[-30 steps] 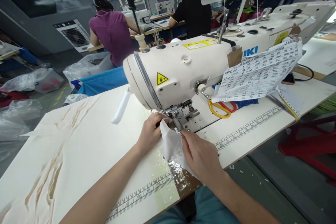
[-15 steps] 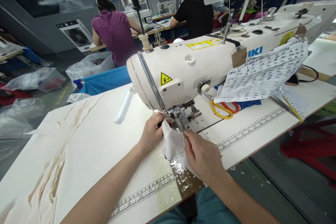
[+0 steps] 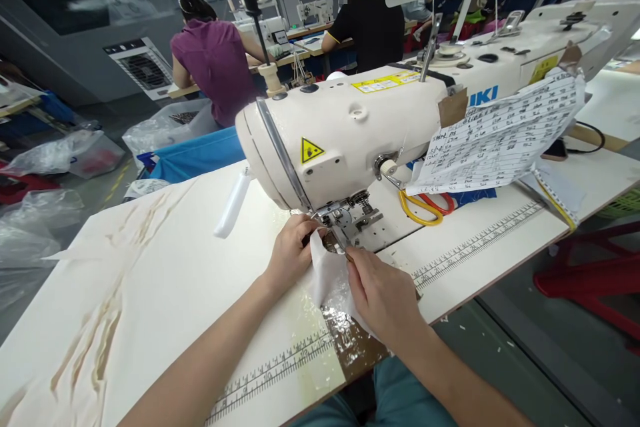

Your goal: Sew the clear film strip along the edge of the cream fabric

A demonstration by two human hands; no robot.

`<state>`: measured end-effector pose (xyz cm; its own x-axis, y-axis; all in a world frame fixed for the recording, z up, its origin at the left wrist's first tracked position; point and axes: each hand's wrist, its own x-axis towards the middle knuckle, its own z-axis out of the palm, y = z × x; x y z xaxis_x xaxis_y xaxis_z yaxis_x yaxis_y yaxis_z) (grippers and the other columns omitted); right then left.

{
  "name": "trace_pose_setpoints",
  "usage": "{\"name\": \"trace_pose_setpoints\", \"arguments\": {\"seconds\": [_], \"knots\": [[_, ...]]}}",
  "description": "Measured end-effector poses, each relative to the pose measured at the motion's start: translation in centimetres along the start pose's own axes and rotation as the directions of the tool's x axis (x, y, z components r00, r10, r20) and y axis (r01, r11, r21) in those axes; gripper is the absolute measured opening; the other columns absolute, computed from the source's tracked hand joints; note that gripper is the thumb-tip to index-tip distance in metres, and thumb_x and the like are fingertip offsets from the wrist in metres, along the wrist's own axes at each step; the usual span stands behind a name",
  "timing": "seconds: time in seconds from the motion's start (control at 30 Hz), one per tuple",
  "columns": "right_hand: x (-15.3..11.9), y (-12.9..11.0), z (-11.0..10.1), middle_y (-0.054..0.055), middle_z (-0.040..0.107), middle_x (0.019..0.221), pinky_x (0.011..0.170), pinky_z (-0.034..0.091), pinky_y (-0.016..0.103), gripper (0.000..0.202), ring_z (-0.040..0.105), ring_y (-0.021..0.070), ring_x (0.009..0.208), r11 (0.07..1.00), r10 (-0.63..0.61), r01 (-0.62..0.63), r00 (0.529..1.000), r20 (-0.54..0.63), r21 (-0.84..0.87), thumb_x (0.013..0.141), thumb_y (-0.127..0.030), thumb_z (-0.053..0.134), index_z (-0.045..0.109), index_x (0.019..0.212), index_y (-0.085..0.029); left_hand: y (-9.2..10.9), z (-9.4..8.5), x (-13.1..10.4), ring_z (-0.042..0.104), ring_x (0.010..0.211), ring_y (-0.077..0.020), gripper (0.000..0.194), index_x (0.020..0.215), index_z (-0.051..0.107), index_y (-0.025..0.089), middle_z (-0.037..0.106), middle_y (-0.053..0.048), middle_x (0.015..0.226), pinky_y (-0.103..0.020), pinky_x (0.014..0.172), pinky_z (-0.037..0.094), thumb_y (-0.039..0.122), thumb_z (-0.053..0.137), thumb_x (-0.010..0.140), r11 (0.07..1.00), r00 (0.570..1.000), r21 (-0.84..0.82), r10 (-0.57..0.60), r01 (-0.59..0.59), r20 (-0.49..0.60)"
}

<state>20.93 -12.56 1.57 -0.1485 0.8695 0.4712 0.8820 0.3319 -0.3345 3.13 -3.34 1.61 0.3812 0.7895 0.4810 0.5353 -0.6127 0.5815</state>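
Observation:
A small white cloth (image 3: 327, 275) hangs at the needle area of a white sewing machine (image 3: 330, 140). My left hand (image 3: 291, 248) pinches the cloth's left edge, close against the presser foot (image 3: 333, 219). On the other side, my right hand (image 3: 381, 288) has its fingers closed on the cloth's right edge, just in front of the machine bed. The fingertips of both hands are partly hidden by cloth and machine parts.
Yellow-handled scissors (image 3: 420, 208) lie behind the right hand, under a handwritten sheet (image 3: 500, 137). Pale fabric pieces (image 3: 95, 340) spread over the left of the table (image 3: 195, 280). Two people sit at machines beyond; a red stool (image 3: 585, 280) stands at right.
My right hand has shifted slightly left and up with the cloth edge, and the cloth's opening near the foot looks wider. The left hand stays nearly in place. The whole view has shifted slightly.

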Motion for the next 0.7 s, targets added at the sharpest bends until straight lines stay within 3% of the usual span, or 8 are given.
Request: {"name": "trace_pose_setpoints", "arguments": {"seconds": [0.43, 0.7], "knots": [[-0.19, -0.17, 0.00, 0.004, 0.070, 0.085, 0.048, 0.039, 0.026, 0.024, 0.066, 0.0163, 0.065, 0.999, 0.006, -0.005, 1.000, 0.025, -0.045, 0.094, -0.012, 0.049, 0.060, 0.116, -0.013, 0.30, -0.04, 0.22, 0.057, 0.082, -0.0218, 0.015, 0.088, 0.059, 0.019, 0.063, -0.007, 0.086, -0.035, 0.072, 0.048, 0.028, 0.048, 0.092, 0.980, 0.998, 0.198, -0.010, -0.004, 0.069], [-0.28, -0.32, -0.04, 0.004, 0.071, 0.087, 0.052, 0.042, 0.027, 0.024, 0.068, 0.0162, 0.068, 0.999, 0.036, -0.034, 0.998, 0.060, -0.034, 0.096, -0.012, 0.048, 0.060, 0.117, -0.014, -0.25, -0.42, 0.16, 0.060, 0.082, -0.0194, 0.017, 0.082, 0.064, 0.018, 0.065, -0.005, 0.087, -0.031, 0.072, 0.048, 0.023, 0.048, 0.086, 0.993, 0.994, 0.064, -0.099, 0.096, 0.036]]}}
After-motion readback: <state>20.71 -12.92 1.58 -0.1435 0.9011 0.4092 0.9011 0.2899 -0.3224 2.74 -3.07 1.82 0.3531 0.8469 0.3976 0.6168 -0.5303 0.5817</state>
